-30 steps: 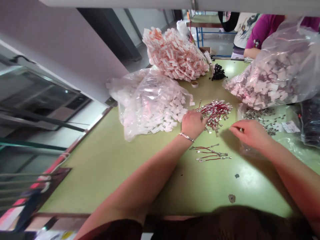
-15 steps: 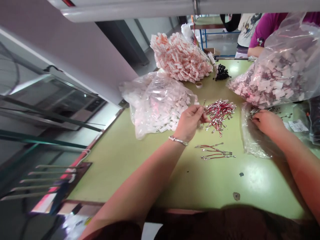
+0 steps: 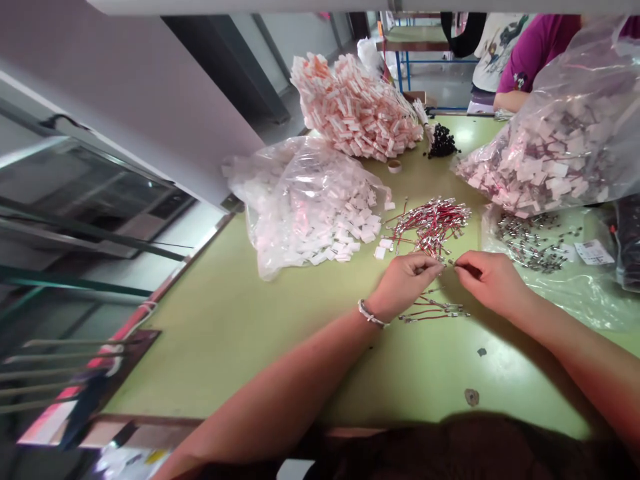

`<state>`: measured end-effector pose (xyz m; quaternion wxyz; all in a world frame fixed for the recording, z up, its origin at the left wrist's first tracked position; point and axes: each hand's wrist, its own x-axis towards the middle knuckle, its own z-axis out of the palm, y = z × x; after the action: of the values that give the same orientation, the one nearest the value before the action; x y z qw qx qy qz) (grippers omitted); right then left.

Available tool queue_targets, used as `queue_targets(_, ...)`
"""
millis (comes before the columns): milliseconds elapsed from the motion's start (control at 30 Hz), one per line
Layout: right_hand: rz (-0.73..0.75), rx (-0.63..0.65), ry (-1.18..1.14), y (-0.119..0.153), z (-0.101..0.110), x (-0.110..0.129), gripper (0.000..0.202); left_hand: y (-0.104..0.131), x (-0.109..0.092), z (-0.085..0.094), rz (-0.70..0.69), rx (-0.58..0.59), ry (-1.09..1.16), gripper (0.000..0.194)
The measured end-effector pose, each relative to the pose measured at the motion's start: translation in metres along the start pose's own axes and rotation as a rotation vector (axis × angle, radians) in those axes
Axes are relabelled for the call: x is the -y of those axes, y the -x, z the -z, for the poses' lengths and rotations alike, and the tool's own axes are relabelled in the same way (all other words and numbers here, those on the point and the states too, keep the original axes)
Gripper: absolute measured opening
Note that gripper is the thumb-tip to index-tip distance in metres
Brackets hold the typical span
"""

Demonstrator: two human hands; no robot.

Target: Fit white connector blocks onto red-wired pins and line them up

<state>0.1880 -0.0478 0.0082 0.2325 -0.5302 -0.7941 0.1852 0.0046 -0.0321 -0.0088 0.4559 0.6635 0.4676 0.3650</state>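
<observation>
My left hand (image 3: pixel 407 280) is closed in a pinch, with a tiny metal end showing at its fingertips; most of that piece, apparently a wire lead, is hidden. Facing it, a short gap away, my right hand (image 3: pixel 487 277) pinches a small metal fitting. Just beyond the fingers lies a pile of short red wire leads (image 3: pixel 435 220) with silvery metal ends. A few more red leads (image 3: pixel 433 312) are laid out side by side below my hands. To the right, many small metal fittings (image 3: pixel 537 243) rest on a clear plastic bag (image 3: pixel 565 290).
A clear bag of white connectors (image 3: pixel 310 207) lies left of the pile, with loose white pieces (image 3: pixel 383 248) beside it. Behind are a heap of pinkish-white connectors (image 3: pixel 355 110), black parts (image 3: pixel 443 141) and a tape roll (image 3: pixel 395 166). Another full bag (image 3: pixel 550 153) stands right, near a person's purple sleeve (image 3: pixel 530 57).
My right hand has left the metal fittings on the bag and moved left to the middle. My left hand has moved right and nearer to me, so the fingertips now almost meet.
</observation>
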Motion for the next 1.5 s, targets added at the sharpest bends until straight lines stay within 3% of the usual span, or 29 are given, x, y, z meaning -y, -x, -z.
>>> queue_targets(200,0.228,0.051,0.361,0.004,0.001,-0.004,0.026,0.003,0.003,0.000,-0.074,0.004,-0.117,0.013)
queue_targets(367,0.313,0.144,0.571,0.006,0.003,0.003,0.024,0.005,0.006,0.000,-0.256,-0.002,-0.320,0.018)
queue_targets(533,0.246,0.316,0.491,0.007,0.001,0.008,0.018,0.010,0.007,0.007,-0.536,0.215,-0.831,0.025)
queue_targets(633,0.208,0.358,0.396,0.008,-0.003,0.009,0.020,0.010,0.007,0.011,-0.608,0.314,-0.881,0.025)
queue_targets(767,0.158,0.306,0.335,0.006,-0.004,0.007,0.021,-0.002,0.006,0.022,-0.548,0.338,-0.625,0.023)
queue_targets(800,0.135,0.288,0.354,0.005,-0.004,0.007,0.021,-0.007,0.006,0.025,-0.522,0.315,-0.560,0.022)
queue_targets(867,0.107,0.296,0.413,0.003,-0.003,0.007,0.022,-0.018,0.008,0.033,-0.444,0.162,-0.517,0.024)
queue_targets(967,0.153,0.391,0.422,-0.001,0.002,0.008,0.021,-0.032,0.018,0.040,-0.285,-0.098,-0.674,0.025)
queue_targets(1033,0.160,0.383,0.363,-0.006,0.011,0.005,0.023,-0.039,0.027,0.040,-0.228,-0.109,-0.821,0.023)
queue_targets(1133,-0.036,0.226,0.380,-0.015,0.035,-0.015,0.030,-0.044,0.037,0.037,-0.219,-0.063,-0.885,0.021)
queue_targets(1267,-0.349,0.092,0.642,-0.022,0.065,-0.063,0.023,-0.044,0.036,0.036,-0.223,-0.189,-0.580,0.011)
queue_targets(1400,-0.312,0.164,0.723,-0.023,0.065,-0.092,0.021,-0.041,0.025,0.037,-0.035,-0.347,0.024,0.005)
queue_targets(1500,-0.260,0.159,0.741,-0.022,0.055,-0.093,0.024,-0.038,0.020,0.037,0.027,-0.378,0.317,0.026)
